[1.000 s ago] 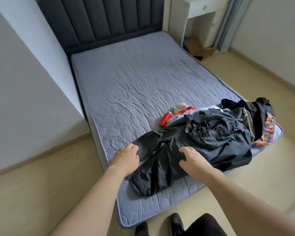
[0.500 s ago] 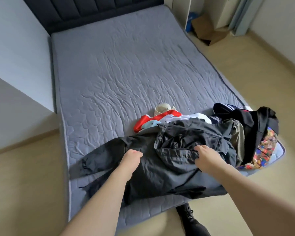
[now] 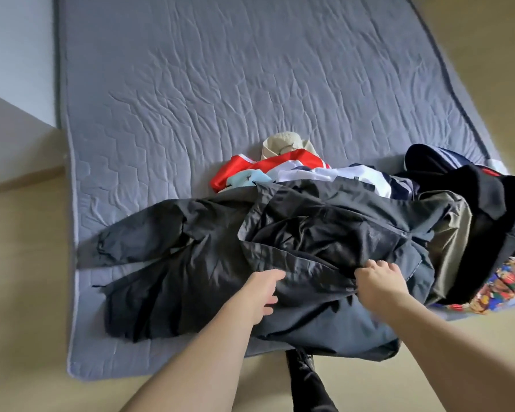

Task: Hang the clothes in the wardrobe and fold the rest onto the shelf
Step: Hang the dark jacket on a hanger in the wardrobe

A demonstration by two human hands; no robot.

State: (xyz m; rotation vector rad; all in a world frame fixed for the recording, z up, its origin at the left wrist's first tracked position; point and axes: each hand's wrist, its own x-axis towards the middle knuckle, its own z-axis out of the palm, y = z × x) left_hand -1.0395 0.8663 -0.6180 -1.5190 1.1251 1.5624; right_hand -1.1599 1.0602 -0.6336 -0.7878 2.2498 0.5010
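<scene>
A black jacket point(image 3: 208, 263) lies spread over the near edge of the grey mattress point(image 3: 220, 84), one sleeve stretched to the left. My left hand point(image 3: 260, 292) rests on the jacket's front with fingers loosely bent toward a fold of the fabric. My right hand point(image 3: 378, 281) grips a bunched fold of the jacket near its middle. Behind the jacket lies a pile of clothes: a red and white garment point(image 3: 265, 168), a beige item point(image 3: 283, 144), an olive piece point(image 3: 449, 242), black clothes point(image 3: 473, 185) and a colourful patterned cloth point(image 3: 506, 281).
Beige floor point(image 3: 21, 263) runs along the mattress's left and near sides. A white wall or panel point(image 3: 9, 49) stands at the left. My dark shoe and trouser leg point(image 3: 306, 379) are at the foot of the mattress.
The camera has come closer and tilted down. Both hands moved further onto the jacket; the right hand now bunches a fold, the left has slid right. The jacket's sleeve lies spread out to the left.
</scene>
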